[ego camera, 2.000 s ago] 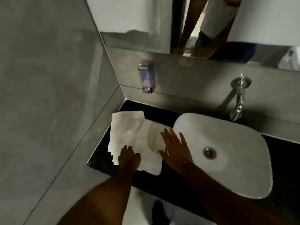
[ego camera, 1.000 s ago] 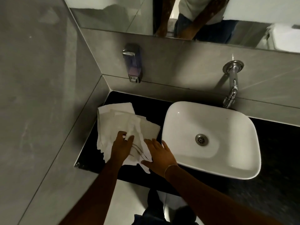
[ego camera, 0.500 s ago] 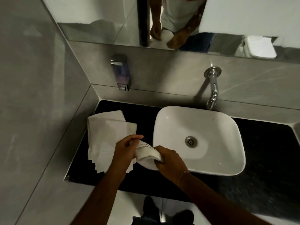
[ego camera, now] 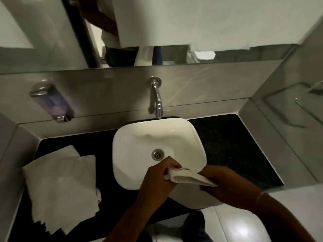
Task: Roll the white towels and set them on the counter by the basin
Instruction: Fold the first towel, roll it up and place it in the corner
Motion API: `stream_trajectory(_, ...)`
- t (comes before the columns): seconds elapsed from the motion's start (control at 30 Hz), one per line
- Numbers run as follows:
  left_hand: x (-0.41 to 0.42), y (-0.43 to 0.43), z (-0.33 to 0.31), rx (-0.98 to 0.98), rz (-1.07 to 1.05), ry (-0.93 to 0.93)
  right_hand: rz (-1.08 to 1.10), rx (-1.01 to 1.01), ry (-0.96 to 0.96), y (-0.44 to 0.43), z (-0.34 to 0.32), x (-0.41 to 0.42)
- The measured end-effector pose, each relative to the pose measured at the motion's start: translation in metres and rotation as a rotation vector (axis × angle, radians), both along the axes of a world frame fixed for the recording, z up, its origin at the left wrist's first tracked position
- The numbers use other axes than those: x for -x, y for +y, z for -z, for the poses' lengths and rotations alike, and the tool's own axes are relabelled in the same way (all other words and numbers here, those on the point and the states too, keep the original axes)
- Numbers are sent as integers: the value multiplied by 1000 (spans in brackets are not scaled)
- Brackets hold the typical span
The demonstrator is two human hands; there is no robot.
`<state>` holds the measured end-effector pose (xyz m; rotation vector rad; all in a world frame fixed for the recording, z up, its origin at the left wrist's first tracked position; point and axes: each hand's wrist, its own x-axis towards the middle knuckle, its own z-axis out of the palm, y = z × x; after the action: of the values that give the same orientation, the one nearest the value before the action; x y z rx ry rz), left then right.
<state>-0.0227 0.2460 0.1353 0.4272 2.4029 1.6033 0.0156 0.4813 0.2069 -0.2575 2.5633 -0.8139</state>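
Well off to the left of my grip, the stack of flat white cloth towels [ego camera: 59, 186] lay on the black stone counter [ego camera: 232, 145], one towel thinner than it had been two seconds before, when both my palms were pressed flat on its top sheet. Half a second earlier I had held that sheet just above the counter's front edge, beside the stack; by this moment I had carried it rightward, so the rolled white towel with faint grey stripes [ego camera: 189, 178] hung in the air over the near rim of the white rounded ceramic basin [ego camera: 139, 137], not resting on anything. My left hand [ego camera: 157, 179] was closed round the roll's left end, fingers curled over the top, and just to its right my right hand [ego camera: 222, 182] was clamped round the other end, so the roll bridged the two fists. The roll looked tight but its outer flap, as far as I could tell, was held only by my fingers. I judged that the rolling of this towel was all but done and the setting-down had begun: the bare counter beyond my right hand, on the far side of the basin, seemed the likely place, and the rest of the stack was not yet rolled.
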Motion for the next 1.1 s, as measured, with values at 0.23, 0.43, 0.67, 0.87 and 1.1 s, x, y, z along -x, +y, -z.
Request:
stream_trajectory(0.23, 44, 143, -23, 51, 119, 38, 105, -23, 12, 148, -14, 18)
stream_trajectory(0.43, 93, 253, -20, 75, 22, 112, 448, 45, 357, 257, 6, 74)
stream_trajectory(0.67, 109, 294, 69, 257, -18, 103, 485, 23, 371, 303, 122, 80)
stream_trajectory(0.87, 78, 313, 156, 808, 332, -72, 432, -78, -80, 298, 235, 45)
stream_trajectory(1.1, 57, 323, 191, 691, 207, -371, 354, 46, -337, 322, 266, 57)
